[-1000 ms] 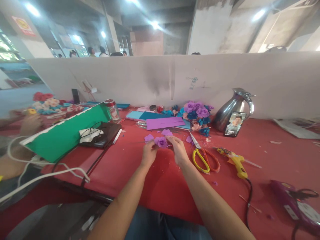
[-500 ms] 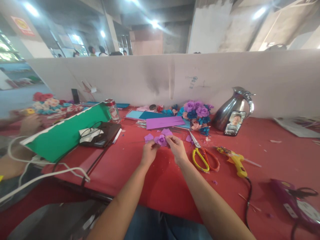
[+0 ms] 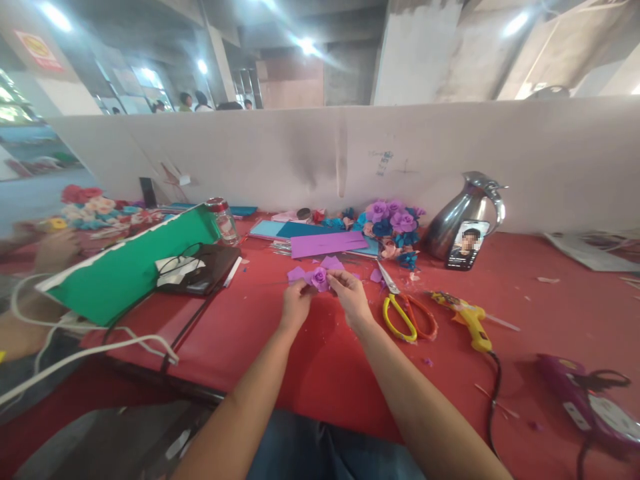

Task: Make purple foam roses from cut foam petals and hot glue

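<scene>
The person's left hand (image 3: pixel 296 303) and right hand (image 3: pixel 353 298) pinch opposite sides of a purple paper flower (image 3: pixel 319 279) between their fingers, over the red table (image 3: pixel 325 373). Bare red surface stretches back to the near edge; scissors (image 3: pixel 394 287) lie just right, a purple sheet (image 3: pixel 327 245) beyond.

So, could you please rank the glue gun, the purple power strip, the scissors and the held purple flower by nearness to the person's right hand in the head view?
1. Purple flower: at the right hand's fingertips, on its left.
2. Scissors: just to the hand's right.
3. Glue gun: right, past the scissors.
4. Purple power strip: farthest, lower right.
</scene>
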### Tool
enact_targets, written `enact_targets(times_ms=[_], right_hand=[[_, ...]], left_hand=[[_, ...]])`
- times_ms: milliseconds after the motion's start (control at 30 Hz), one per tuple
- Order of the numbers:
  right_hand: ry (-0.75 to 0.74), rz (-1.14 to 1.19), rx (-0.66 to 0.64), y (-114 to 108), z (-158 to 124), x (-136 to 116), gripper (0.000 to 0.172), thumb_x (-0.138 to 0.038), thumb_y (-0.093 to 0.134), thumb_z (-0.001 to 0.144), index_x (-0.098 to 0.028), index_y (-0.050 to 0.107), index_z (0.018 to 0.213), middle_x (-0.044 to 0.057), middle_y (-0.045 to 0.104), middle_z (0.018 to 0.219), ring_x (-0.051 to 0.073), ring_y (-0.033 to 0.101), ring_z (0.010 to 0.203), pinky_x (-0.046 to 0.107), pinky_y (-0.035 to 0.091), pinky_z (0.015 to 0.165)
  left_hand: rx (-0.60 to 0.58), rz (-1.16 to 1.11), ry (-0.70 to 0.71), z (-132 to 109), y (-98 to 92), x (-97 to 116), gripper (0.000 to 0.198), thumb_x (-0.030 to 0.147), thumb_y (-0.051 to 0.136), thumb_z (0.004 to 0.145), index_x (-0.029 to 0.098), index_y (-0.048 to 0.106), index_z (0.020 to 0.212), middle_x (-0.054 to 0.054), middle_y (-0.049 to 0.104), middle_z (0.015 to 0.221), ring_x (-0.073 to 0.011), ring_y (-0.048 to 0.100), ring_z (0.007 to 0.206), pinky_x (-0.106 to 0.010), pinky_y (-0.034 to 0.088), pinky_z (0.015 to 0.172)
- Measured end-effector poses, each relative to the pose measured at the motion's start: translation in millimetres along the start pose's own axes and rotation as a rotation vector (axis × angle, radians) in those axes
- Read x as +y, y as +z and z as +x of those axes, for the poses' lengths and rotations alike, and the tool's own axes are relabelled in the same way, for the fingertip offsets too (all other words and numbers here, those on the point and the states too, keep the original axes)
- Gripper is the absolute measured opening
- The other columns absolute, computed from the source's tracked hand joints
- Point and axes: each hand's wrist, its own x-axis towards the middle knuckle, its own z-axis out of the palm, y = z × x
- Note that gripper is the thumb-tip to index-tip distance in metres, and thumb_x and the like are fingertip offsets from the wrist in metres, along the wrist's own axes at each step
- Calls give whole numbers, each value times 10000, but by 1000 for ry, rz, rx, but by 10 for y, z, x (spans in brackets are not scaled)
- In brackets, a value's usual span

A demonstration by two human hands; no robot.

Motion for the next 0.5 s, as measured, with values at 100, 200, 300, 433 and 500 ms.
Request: enact_targets(times_ms=[100, 200, 300, 433, 500], right_hand=[[10, 23, 5, 5, -6, -2, 299, -416, 676, 641, -183, 682, 828, -1, 644, 682, 113, 510, 596, 251, 394, 590], [15, 34, 13, 5, -12, -5, 290, -405, 676, 640, -181, 684, 825, -5, 640, 673, 106, 494, 581, 248, 389, 580], [14, 46, 25, 3, -21, -10, 273, -399, 673, 646, -179, 684, 806, -12, 631, 662, 97, 475, 564, 243, 377, 567], [23, 42, 25, 4, -29, -20, 264, -385, 689, 629, -174, 681, 788, -16, 621, 647, 95, 470, 566, 239, 368, 566], [29, 33, 25, 3, -30, -22, 270, -392, 684, 635, -173, 681, 793, -9, 629, 663, 98, 476, 573, 239, 367, 568]], left_hand=[[4, -13, -13, -7, 3, 21, 136, 184, 591, 701, 155, 709, 762, -14, 682, 722, -163, 569, 698, -288, 450, 740], [10, -28, -18, -11, 4, 40, 125, 179, 594, 696, 156, 708, 742, -9, 674, 701, -160, 563, 684, -281, 449, 724], [11, -21, -11, -10, 5, 41, 112, 199, 609, 698, 152, 706, 727, -3, 663, 679, -154, 550, 662, -272, 445, 692], [2, 26, 20, -3, 6, 11, 109, 211, 610, 705, 146, 697, 698, -3, 643, 644, -150, 536, 645, -274, 440, 687], [2, 38, 31, -1, 8, 1, 111, 214, 605, 706, 146, 690, 685, -3, 635, 633, -151, 532, 642, -279, 438, 690]])
